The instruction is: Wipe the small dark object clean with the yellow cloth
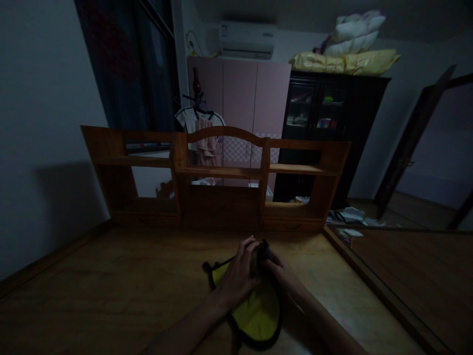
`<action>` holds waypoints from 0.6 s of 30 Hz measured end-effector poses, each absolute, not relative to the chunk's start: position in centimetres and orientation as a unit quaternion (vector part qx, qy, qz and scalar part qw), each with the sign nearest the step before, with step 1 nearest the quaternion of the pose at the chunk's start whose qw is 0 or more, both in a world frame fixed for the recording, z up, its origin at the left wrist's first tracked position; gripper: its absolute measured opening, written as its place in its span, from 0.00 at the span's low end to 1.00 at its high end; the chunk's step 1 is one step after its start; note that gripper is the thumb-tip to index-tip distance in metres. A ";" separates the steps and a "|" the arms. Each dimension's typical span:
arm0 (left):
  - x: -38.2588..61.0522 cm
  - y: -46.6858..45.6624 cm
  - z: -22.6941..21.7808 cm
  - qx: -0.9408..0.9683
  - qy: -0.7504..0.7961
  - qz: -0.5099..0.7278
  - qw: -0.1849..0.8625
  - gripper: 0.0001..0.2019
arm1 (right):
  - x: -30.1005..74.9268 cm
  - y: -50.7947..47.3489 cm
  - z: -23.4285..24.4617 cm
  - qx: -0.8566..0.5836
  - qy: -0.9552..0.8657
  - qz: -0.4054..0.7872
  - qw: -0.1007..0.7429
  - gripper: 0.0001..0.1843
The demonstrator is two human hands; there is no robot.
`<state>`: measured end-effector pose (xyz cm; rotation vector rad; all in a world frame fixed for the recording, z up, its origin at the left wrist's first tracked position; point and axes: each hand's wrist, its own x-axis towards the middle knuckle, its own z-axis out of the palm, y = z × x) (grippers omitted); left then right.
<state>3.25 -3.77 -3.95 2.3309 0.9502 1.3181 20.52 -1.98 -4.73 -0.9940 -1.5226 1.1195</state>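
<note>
A yellow cloth with dark trim [258,313] lies on the wooden desk [121,286] in front of me. My left hand [240,273] rests on its upper part, fingers curled around a dark bunched end of the cloth [263,252]. My right hand [279,273] meets it from the right, fingers closed on the same dark end. Both hands touch each other above the cloth. The room is dim, so the fabric's detail is hard to make out.
A wooden shelf unit [218,172] stands along the desk's back edge. Behind it are a pink wardrobe [254,98], hanging clothes [203,133], a dark glass cabinet [325,118] with bedding on top, and an air conditioner [247,39]. An open door [410,143] is at right.
</note>
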 end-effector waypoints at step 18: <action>3.3 -3.8 -3.6 0.901 0.243 0.352 0.076 0.39 | 21.6 -2.3 -5.8 -0.392 -0.738 0.247 0.491 0.27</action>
